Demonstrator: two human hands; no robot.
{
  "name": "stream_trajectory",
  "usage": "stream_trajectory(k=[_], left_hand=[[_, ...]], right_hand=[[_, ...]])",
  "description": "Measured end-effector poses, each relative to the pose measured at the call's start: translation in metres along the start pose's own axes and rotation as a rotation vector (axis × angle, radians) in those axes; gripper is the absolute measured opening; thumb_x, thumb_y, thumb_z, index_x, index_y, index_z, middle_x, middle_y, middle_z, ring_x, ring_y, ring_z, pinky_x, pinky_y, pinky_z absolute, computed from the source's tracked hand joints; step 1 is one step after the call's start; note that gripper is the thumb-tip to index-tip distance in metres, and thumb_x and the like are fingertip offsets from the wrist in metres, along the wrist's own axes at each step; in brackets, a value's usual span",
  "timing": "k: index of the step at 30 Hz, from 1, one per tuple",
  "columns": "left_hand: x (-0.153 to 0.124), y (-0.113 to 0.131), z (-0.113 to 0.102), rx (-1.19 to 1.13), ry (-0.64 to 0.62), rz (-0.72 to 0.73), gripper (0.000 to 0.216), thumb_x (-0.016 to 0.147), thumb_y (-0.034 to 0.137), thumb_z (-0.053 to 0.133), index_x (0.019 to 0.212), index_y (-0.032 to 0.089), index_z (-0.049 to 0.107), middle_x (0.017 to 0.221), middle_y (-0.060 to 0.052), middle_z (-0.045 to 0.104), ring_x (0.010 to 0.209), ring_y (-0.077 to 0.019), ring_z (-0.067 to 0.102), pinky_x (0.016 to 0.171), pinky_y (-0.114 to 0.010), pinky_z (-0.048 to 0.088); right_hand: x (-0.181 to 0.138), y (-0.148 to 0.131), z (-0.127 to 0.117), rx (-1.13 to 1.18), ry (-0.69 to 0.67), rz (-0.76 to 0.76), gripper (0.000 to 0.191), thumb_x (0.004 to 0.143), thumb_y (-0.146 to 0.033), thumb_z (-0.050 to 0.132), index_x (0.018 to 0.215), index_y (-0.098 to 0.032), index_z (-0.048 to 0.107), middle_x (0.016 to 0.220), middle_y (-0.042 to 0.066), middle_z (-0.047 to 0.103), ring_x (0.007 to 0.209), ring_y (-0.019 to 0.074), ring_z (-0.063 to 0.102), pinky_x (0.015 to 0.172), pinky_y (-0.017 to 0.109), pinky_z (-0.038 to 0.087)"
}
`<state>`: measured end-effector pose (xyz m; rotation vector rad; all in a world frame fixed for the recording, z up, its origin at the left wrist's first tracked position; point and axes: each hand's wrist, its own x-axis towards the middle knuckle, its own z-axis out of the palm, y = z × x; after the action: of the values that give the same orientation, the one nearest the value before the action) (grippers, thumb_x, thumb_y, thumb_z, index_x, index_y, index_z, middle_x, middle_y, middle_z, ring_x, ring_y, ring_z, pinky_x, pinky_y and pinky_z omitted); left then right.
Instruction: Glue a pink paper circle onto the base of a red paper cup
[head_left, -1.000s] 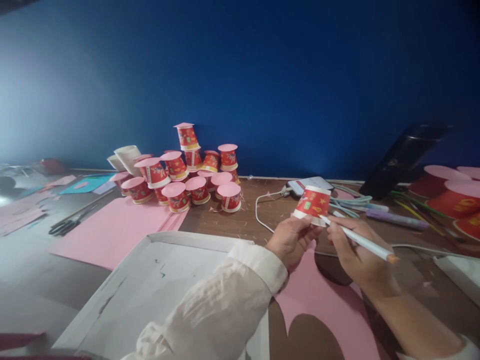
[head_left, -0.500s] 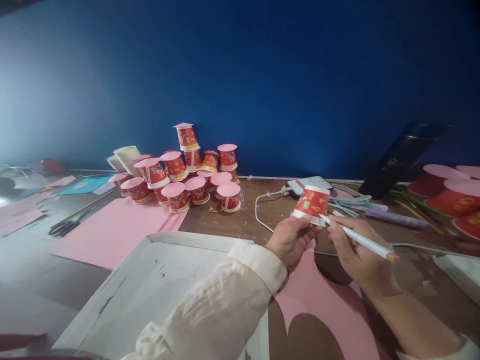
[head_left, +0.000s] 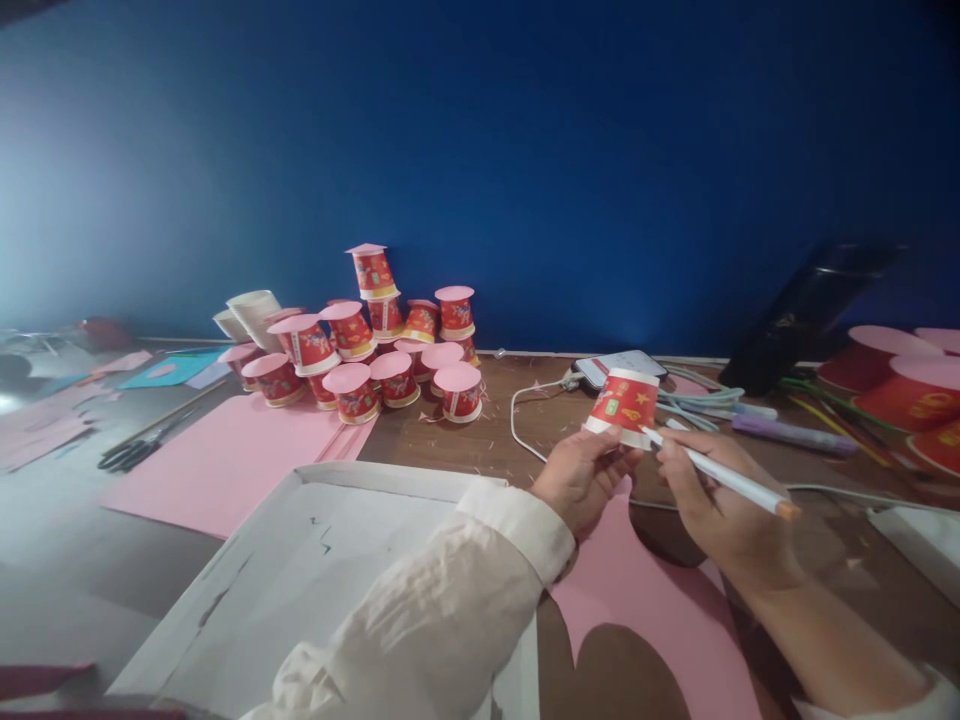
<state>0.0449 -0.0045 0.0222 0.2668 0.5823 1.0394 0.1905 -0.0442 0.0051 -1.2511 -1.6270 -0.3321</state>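
Note:
Between thumb and fingers of my left hand (head_left: 583,480) is a red paper cup (head_left: 622,405), upside down and slightly tilted, with gold and green prints and a white rim. My right hand (head_left: 724,510) is closed around a white marker (head_left: 727,474) with an orange end. The marker's tip is at the cup's lower right, by the rim; whether it touches I cannot tell. Under both hands lies a cut sheet of pink paper (head_left: 660,610) with curved edges. Similar red cups (head_left: 356,398) topped with pink paper discs stand stacked at the back left.
A white box lid (head_left: 375,510) lies left of my hands, beside pink sheets (head_left: 247,455) and scissors (head_left: 135,450). Behind the cup are a phone (head_left: 619,366) and cables. A purple marker (head_left: 791,436), black bottle (head_left: 810,315) and more disc-topped red cups (head_left: 900,398) stand or lie right.
Almost nothing differs. My right hand and the marker have shifted very slightly, while the cup stays in my left hand at about the same place.

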Motion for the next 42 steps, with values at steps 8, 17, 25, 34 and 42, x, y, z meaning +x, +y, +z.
stream_trajectory(k=[8, 17, 25, 34, 42], left_hand=[[0.0005, -0.0011, -0.0019, 0.007, -0.016, 0.012, 0.011, 0.088, 0.006, 0.071, 0.078, 0.009, 0.071, 0.075, -0.005, 0.068, 0.067, -0.0095, 0.064, 0.075, -0.02, 0.057], [0.0008, -0.0007, -0.0022, 0.007, -0.017, 0.012, 0.011, 0.088, 0.007, 0.071, 0.078, 0.008, 0.071, 0.074, -0.005, 0.067, 0.066, -0.0092, 0.063, 0.075, -0.02, 0.056], [0.0013, -0.0011, -0.0023, 0.005, -0.01, 0.027, 0.01, 0.086, 0.008, 0.074, 0.077, 0.01, 0.071, 0.074, -0.005, 0.067, 0.065, -0.0092, 0.062, 0.076, -0.021, 0.056], [0.0019, -0.0014, -0.0034, 0.004, -0.023, 0.024, 0.008, 0.087, 0.009, 0.073, 0.079, 0.009, 0.072, 0.077, -0.006, 0.07, 0.066, -0.0093, 0.064, 0.073, -0.02, 0.056], [0.0031, -0.0019, -0.004, 0.014, -0.015, 0.033, 0.008, 0.085, 0.008, 0.074, 0.078, 0.01, 0.072, 0.072, -0.005, 0.068, 0.064, -0.0099, 0.063, 0.071, -0.02, 0.056]], right_hand=[[-0.0001, 0.0009, 0.0005, 0.015, -0.013, 0.017, 0.021, 0.1, -0.037, 0.059, 0.103, -0.023, 0.073, 0.088, 0.007, 0.078, 0.081, 0.0223, 0.076, 0.081, 0.035, 0.061], [-0.0024, 0.0025, 0.0024, 0.047, -0.015, 0.043, 0.023, 0.101, -0.04, 0.059, 0.101, -0.022, 0.073, 0.086, 0.007, 0.077, 0.081, 0.0219, 0.076, 0.081, 0.035, 0.061], [-0.005, 0.0037, 0.003, 0.06, -0.042, 0.08, 0.025, 0.101, -0.043, 0.058, 0.102, -0.024, 0.074, 0.085, 0.006, 0.076, 0.08, 0.0223, 0.075, 0.081, 0.036, 0.06], [-0.0052, 0.0036, 0.002, 0.078, -0.056, 0.096, 0.025, 0.1, -0.043, 0.059, 0.101, -0.023, 0.074, 0.087, 0.006, 0.077, 0.082, 0.0223, 0.075, 0.081, 0.036, 0.06], [-0.0042, 0.0019, -0.0004, 0.095, -0.107, 0.117, 0.026, 0.1, -0.045, 0.059, 0.096, -0.024, 0.073, 0.073, 0.003, 0.073, 0.066, 0.0188, 0.07, 0.069, 0.032, 0.057]])
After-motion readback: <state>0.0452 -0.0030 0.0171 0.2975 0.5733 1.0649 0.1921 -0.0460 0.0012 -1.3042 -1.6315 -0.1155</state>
